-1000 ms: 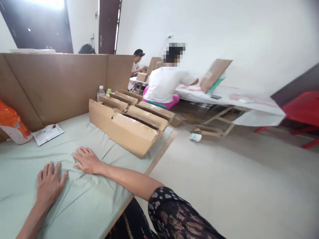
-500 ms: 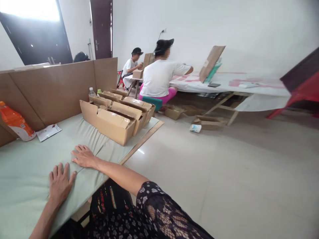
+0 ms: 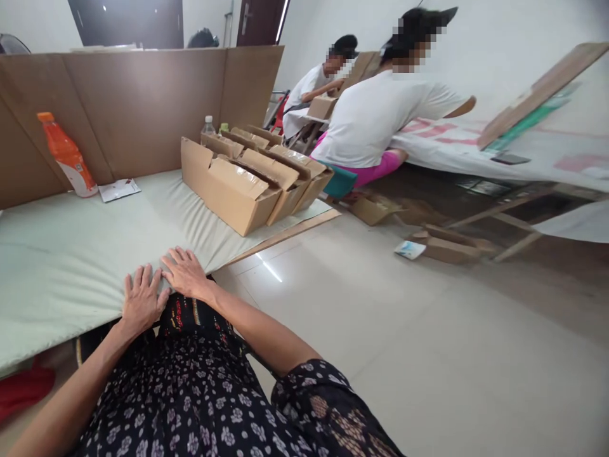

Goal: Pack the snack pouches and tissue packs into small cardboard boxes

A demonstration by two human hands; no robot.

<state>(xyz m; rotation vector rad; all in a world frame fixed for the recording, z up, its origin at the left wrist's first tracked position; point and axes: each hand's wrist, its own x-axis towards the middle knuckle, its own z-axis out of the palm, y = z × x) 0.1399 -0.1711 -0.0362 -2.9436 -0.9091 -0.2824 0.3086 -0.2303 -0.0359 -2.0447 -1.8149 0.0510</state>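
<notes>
My left hand (image 3: 141, 297) lies flat with spread fingers on the pale green cloth (image 3: 61, 266) that covers the table, close to its near edge. Just right of it, my right hand (image 3: 186, 273) rests palm down on the same cloth, fingers stretched out. The two hands nearly touch, and neither holds anything. Wrinkles run through the cloth ahead of them. Beyond the right hand stand several open cardboard boxes (image 3: 233, 193) in rows at the table's right end.
An orange bottle (image 3: 66, 155) and a white packet (image 3: 118, 190) are at the back left, before a cardboard screen (image 3: 147, 114). A clear bottle (image 3: 208, 125) stands behind the boxes. Two people in white shirts sit at another table (image 3: 457, 149). A cardboard box (image 3: 447, 244) lies on the floor.
Both hands have drawn back toward the table's near edge and closer together, still flat on the cloth. My view has turned left and down, showing more of my patterned clothing.
</notes>
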